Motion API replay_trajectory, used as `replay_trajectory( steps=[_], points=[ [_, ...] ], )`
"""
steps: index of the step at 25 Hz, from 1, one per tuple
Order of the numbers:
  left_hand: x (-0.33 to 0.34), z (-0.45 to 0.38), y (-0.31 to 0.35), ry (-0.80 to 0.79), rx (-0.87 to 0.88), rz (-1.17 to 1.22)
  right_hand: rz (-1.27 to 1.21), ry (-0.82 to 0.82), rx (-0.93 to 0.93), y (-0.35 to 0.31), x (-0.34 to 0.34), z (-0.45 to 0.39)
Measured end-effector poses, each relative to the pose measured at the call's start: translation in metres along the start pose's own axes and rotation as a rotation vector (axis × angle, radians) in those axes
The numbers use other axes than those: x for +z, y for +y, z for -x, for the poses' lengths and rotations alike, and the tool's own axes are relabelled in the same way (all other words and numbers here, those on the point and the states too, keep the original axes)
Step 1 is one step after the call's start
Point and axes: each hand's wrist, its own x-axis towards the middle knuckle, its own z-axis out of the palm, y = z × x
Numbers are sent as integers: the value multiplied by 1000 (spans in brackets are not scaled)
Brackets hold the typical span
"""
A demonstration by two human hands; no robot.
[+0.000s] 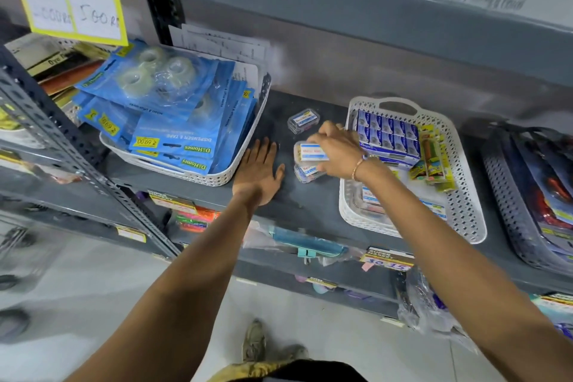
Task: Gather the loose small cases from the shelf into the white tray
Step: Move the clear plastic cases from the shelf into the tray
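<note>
- My right hand (336, 149) is clenched over the top small case (311, 152) of a short stack, fingers down its far side, thumb on the near side; the case sits just left of the white tray (465, 214).
- A second case (305, 171) lies directly beneath it, and a third case (303, 120) sits apart, further back on the shelf (279, 217), also left of the tray.
- My left hand (259, 172) is released, palm flat on the shelf, left of the stack, holding nothing.
- Judgement: these are clear hard plastic cases, light and stiff, likely slick on the faces.
- Best taken by the long edges, not the labelled lid, so the lid does not pop.
- Risk: lifting the top one may drag the lower one along.
- The tray already holds at least one similar case near its front left corner.
</note>
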Motion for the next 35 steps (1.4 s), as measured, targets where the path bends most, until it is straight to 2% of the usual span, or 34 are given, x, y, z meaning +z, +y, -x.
replay_trajectory(
  steps=[5, 11, 15, 19, 22, 26, 31, 35],
  points=[
    [0, 1, 0, 26, 0, 11, 107, -189, -79, 16, 9, -22],
    [-1, 1, 0, 30, 0, 18, 108, -241, -115, 22, 18, -32],
    [0, 1, -1, 34, -2, 12, 163, -196, -109, 14, 23, -34],
    [1, 1, -1, 33, -1, 25, -63, -96, -83, 12, 0, -24],
    [0, 0, -1, 27, -5, 18, -189, -100, -67, 32, -39, -3],
    [0, 0, -1, 28, -1, -10, -168, -155, 44, 79, -55, 27],
    [1, 1, -2, 34, 21, 9, -111, -297, 256, 115, -11, 36],
    [2, 0, -2, 37, 14, 13, -108, -273, 300, 119, 12, 29]
  ],
)
